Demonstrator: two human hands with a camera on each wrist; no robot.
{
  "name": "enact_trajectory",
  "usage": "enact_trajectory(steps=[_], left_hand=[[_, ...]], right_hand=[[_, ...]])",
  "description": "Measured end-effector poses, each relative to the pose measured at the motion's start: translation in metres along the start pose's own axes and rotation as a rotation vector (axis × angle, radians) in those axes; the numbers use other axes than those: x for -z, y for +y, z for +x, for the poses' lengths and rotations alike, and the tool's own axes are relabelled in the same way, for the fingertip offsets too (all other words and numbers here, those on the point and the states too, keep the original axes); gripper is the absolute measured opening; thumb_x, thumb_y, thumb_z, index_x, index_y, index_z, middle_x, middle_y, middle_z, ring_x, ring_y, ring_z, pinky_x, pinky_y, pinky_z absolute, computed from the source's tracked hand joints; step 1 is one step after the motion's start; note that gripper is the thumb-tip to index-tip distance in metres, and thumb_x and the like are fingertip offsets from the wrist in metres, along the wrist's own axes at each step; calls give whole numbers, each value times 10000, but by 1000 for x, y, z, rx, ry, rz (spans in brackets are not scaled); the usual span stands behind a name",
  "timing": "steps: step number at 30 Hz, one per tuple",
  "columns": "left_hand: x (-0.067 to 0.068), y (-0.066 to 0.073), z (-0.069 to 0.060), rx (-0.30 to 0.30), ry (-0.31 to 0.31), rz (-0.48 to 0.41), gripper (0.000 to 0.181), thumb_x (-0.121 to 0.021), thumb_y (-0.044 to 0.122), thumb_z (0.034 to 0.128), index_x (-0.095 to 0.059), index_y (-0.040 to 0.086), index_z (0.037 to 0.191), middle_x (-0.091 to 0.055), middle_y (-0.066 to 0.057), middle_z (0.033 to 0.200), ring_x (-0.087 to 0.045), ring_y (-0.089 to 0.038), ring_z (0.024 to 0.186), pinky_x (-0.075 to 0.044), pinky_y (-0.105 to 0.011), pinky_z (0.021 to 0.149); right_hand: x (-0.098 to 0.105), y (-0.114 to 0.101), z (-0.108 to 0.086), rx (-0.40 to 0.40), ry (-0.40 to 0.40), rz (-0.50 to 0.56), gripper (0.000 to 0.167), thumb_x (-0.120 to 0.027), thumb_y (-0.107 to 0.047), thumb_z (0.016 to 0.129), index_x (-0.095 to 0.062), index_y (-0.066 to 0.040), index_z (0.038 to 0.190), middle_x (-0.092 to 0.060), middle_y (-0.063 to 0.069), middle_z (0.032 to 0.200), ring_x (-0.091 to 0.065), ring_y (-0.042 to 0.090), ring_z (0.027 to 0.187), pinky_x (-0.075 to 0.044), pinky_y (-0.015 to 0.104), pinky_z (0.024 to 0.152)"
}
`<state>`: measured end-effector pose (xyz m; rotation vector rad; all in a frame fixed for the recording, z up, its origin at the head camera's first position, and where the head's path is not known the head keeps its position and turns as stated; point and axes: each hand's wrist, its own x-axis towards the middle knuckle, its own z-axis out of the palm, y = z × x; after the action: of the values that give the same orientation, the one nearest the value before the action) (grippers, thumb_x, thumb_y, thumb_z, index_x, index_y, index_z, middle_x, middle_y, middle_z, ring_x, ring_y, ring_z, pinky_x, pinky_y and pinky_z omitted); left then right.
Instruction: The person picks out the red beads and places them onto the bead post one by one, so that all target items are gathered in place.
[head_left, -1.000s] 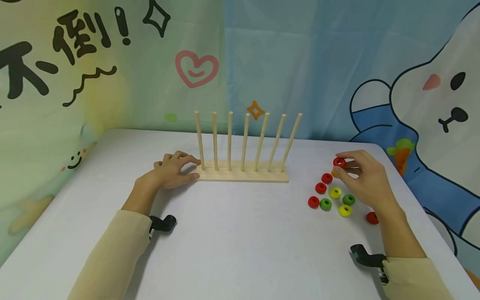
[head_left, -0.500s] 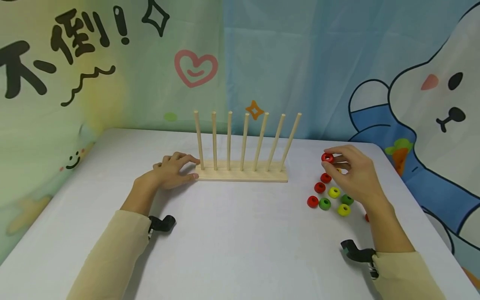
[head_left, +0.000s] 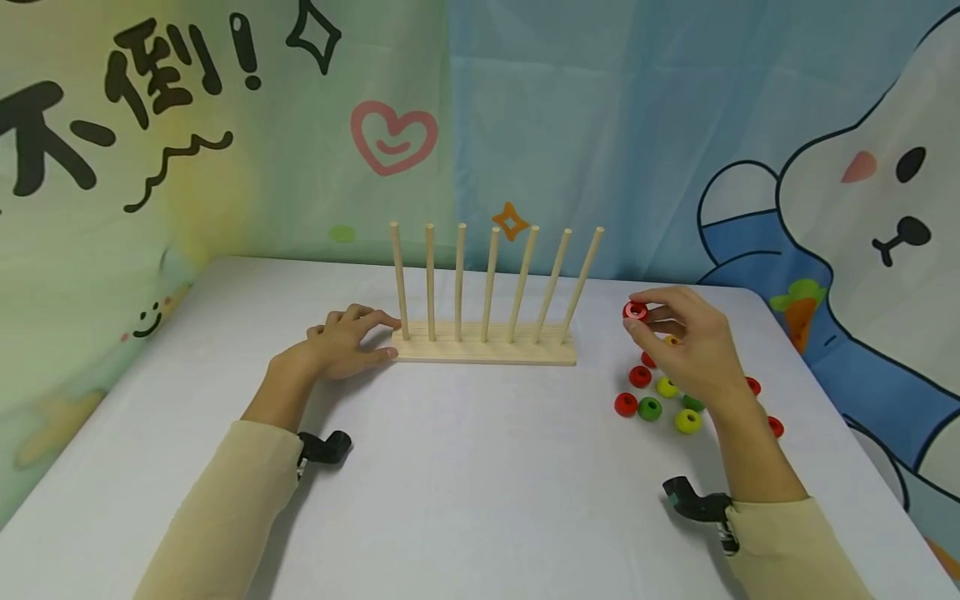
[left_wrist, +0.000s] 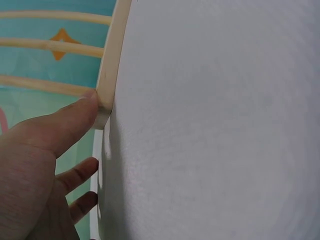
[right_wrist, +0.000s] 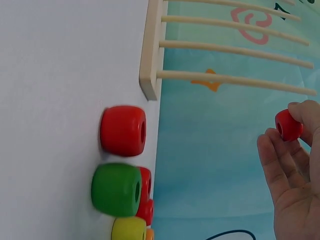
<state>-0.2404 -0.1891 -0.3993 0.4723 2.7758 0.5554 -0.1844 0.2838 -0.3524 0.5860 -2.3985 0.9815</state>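
Observation:
A pale wooden peg rack stands near the table's back, with a row of several bare upright pegs on its flat base. My left hand holds the rack's left end, thumb at the front corner and index finger towards the back corner. The left wrist view shows the thumb against the base; the index finger is hidden there. To the right of the rack, my right hand pinches a red bead between thumb and fingertips, raised above the table. The bead's hole faces the head camera.
Beneath and around my right hand lie loose beads, among them a red bead, a green bead, a yellow bead and a partly hidden orange one. A printed cloth backdrop hangs behind the white table.
My right hand has lifted the red bead off the group and carried it left and slightly away, towards the rack. My left hand has stayed in place on the rack.

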Motion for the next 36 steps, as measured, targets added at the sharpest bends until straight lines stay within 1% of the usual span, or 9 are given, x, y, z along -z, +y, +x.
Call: enact_trajectory(steps=[6,13,20,27,29,32,34,36], left_hand=[[-1,-2,-1,-3,-2,-9,553,-555,602,993,-469,365,1485,-293,-140,1622,-288,-513,1419,-240,-771,1039],[0,-2,-1,5,-10,-3,538,-559,577,1003,-462,369,1490,-281,-138,1634,-279,-511,1430,-233,-771,1053],[1,-2,1,2,-8,-1,555,-569,582,996,-452,372,1497,-277,-139,1637,-273,-505,1434,-233,-775,1051],[2,0,2,-2,2,2,576,-583,581,990,-431,367,1503,-281,-141,1629,-270,-511,1430,-269,-780,1019],[2,0,2,-2,2,5,584,-584,579,990,-426,363,1508,-286,-143,1625,-275,-511,1426,-278,-778,1013],[2,0,2,-1,1,12,595,-584,582,989,-423,356,1515,-292,-146,1621,-281,-512,1423,-285,-781,1008],[2,-1,2,-4,0,14,599,-584,584,988,-422,355,1517,-293,-149,1620,-283,-513,1421,-286,-785,1005],[2,-1,2,-8,-2,14,603,-582,589,988,-420,356,1519,-293,-151,1621,-286,-514,1420,-286,-789,1003]], right_hand=[[-6,-6,4,4,-22,14,333,-760,-3,901,-686,-27,1224,-665,75,1130,-635,-13,939,-485,64,846],[-11,-13,8,27,-45,42,361,-770,1,891,-685,-54,1237,-660,56,1115,-643,-60,877,-500,74,824],[-17,-19,11,48,-54,84,383,-785,17,873,-694,-69,1235,-666,65,1113,-650,-44,878,-510,82,814],[-21,-25,15,44,-69,94,353,-778,-21,896,-696,-91,1232,-662,35,1116,-660,-10,880,-520,98,825],[-23,-27,16,60,-72,103,351,-779,-15,892,-698,-82,1227,-665,34,1111,-668,5,877,-529,112,825],[-27,-30,20,103,-73,137,357,-779,30,874,-698,-48,1212,-671,52,1096,-679,35,867,-538,124,823],[-29,-35,22,136,-68,164,350,-768,81,858,-694,-6,1189,-674,92,1078,-689,75,850,-543,129,815],[-29,-46,24,161,-63,187,336,-751,130,842,-685,41,1159,-671,142,1053,-693,124,829,-544,127,806]])
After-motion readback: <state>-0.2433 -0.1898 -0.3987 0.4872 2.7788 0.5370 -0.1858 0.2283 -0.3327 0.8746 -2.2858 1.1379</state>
